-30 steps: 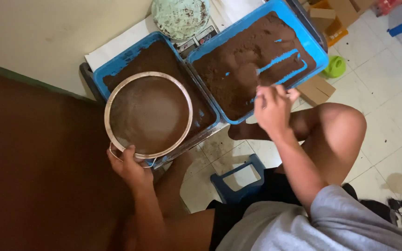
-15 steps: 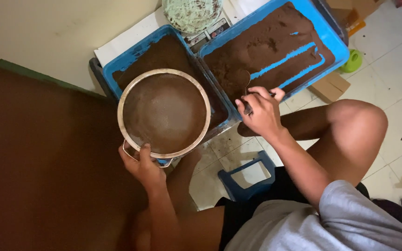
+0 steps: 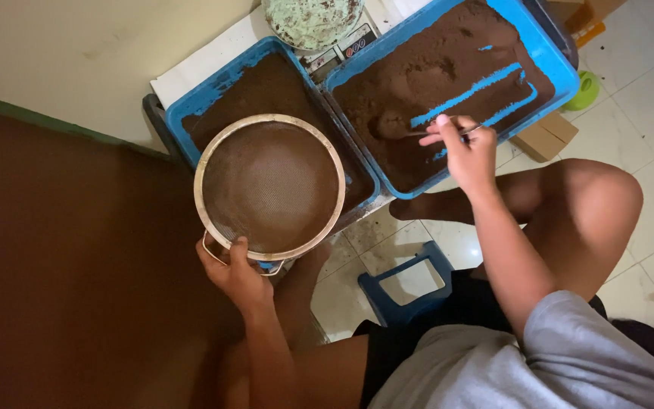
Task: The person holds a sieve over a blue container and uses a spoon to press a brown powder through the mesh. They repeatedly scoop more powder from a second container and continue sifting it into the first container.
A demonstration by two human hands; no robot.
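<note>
Head camera, looking down: a seated person works over two blue trays of brown powder on a tiled floor. Their left hand (image 3: 238, 274) is closed around the wire handle of a round metal sieve (image 3: 269, 186), thumb hooked over its rim, holding it level above the left tray (image 3: 191, 115); a thin layer of brown powder covers the mesh. Their right hand (image 3: 465, 149) is curled around the handle of a metal spoon (image 3: 418, 132), pinched between thumb and fingers, with the bowl of the spoon dug into the powder of the right tray (image 3: 554, 59). Bare blue streaks show through the powder just beside the spoon. A round plate of pale green, speckled material (image 3: 312, 19) sits on a small scale (image 3: 341, 51) between the far ends of the trays. A small blue stool (image 3: 403, 284) stands between the person's legs, and a cardboard box (image 3: 543, 138) lies near the right knee.
</note>
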